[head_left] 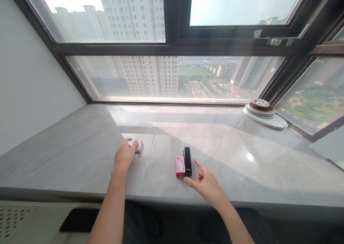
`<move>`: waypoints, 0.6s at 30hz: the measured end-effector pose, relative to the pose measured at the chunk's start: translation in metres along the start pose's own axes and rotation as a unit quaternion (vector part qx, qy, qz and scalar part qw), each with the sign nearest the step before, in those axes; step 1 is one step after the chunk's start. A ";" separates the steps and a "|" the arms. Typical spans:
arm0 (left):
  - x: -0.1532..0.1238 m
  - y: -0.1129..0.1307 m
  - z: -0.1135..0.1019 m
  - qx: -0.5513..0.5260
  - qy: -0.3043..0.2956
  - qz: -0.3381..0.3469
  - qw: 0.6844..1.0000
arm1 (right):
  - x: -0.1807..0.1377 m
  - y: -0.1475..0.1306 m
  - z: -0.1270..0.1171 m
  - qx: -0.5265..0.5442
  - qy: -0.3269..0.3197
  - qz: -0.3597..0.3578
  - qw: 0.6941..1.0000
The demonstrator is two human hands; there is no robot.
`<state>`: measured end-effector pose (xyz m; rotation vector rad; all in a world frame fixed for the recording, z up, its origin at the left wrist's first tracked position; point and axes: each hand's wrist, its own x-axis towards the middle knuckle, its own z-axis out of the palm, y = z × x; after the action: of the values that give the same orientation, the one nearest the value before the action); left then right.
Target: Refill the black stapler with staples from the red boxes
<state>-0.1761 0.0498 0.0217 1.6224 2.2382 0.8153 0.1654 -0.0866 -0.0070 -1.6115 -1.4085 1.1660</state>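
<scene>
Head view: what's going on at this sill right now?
A person reaches both bare hands over a grey stone sill under a window. The left hand rests its fingers on a small white box. The right hand hovers open, finger and thumb spread, just right of a black stapler lying flat with a red box against its left side. A stack of plates sits at the far right corner.

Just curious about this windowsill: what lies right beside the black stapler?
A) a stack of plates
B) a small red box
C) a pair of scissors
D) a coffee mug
B: the small red box lies flat against the left side of the black stapler, just ahead of the right hand.
</scene>
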 end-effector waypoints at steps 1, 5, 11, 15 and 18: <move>0.004 0.000 0.003 -0.004 -0.030 0.016 0.999 | 0.003 0.001 0.002 -0.022 0.003 0.003 1.000; -0.015 0.034 0.045 -0.029 -0.127 0.102 0.986 | 0.022 0.000 0.007 -0.085 -0.009 -0.008 0.996; -0.070 0.086 0.092 -0.041 -0.176 0.196 0.964 | 0.028 -0.014 0.003 -0.091 -0.056 -0.065 0.992; -0.091 0.089 0.095 -0.010 -0.159 0.213 0.964 | 0.027 -0.019 0.002 -0.096 -0.075 -0.102 0.987; -0.098 0.089 0.098 0.012 -0.145 0.202 0.969 | 0.027 -0.021 0.002 -0.104 -0.085 -0.113 0.985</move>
<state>-0.0219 0.0059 -0.0174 2.0927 1.7514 0.5889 0.1559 -0.0566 0.0060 -1.4688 -1.8235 1.0713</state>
